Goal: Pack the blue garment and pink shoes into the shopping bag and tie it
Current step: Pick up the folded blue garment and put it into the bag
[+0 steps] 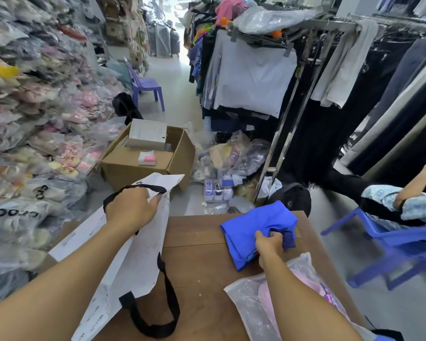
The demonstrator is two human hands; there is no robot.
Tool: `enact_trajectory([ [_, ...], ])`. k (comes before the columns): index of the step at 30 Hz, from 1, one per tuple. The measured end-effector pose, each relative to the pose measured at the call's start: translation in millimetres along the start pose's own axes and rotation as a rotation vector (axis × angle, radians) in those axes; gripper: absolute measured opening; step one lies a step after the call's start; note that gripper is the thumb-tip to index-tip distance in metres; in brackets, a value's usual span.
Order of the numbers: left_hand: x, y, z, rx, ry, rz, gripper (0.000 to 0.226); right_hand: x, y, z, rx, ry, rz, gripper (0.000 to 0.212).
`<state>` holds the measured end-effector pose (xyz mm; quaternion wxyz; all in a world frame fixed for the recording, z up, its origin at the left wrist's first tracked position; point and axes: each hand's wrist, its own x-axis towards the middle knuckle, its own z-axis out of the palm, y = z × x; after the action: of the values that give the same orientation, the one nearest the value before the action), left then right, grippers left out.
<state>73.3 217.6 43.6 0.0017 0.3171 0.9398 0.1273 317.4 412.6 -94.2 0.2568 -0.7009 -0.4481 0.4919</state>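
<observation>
The white shopping bag (pixel 133 242) is held up at its rim and one black handle by the left hand (pixel 130 207), its grip closed on it over the counter (pixel 197 242). The folded blue garment (pixel 253 227) is pinched at its near edge by the right hand (pixel 268 244) on the counter. The pink shoes (pixel 300 291) lie in clear plastic just beside it. A cardboard box (pixel 143 156) stands on the floor beyond.

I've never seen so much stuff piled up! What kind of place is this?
Most likely a clothing and shoe shop, or its stockroom. Bagged shoes are stacked high along one wall, clothes hang on a metal rack, and a person's hands are packing a blue garment at a wooden table.
</observation>
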Motion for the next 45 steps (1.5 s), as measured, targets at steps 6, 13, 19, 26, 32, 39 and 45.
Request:
enact_trajectory([
  [6,3,-2,-11,-0.034,-0.016,-0.047,0.053,-12,-27,-6,0.305,-0.064,-0.058,0.013],
  [13,17,-26,-42,-0.267,-0.092,-0.109,0.056,-115,-97,-20,0.269,-0.601,-0.319,0.014],
  [19,17,-44,-62,-0.332,-0.093,-0.112,0.057,-196,-117,-5,0.059,-1.154,-0.394,0.04],
  [26,12,-65,-74,-0.406,-0.093,-0.088,0.065,-232,-89,64,-0.288,-1.111,-0.363,0.025],
  [32,10,-72,-79,-0.431,-0.125,-0.04,0.067,-255,-68,134,0.234,-0.979,-0.122,0.028],
  [39,10,-80,-84,-0.437,-0.157,-0.044,0.066,-253,-48,194,0.096,-0.883,0.052,0.04],
  [45,4,-69,-77,-0.38,-0.179,-0.045,0.06,-242,-53,179,-0.099,-0.964,0.168,0.05],
])
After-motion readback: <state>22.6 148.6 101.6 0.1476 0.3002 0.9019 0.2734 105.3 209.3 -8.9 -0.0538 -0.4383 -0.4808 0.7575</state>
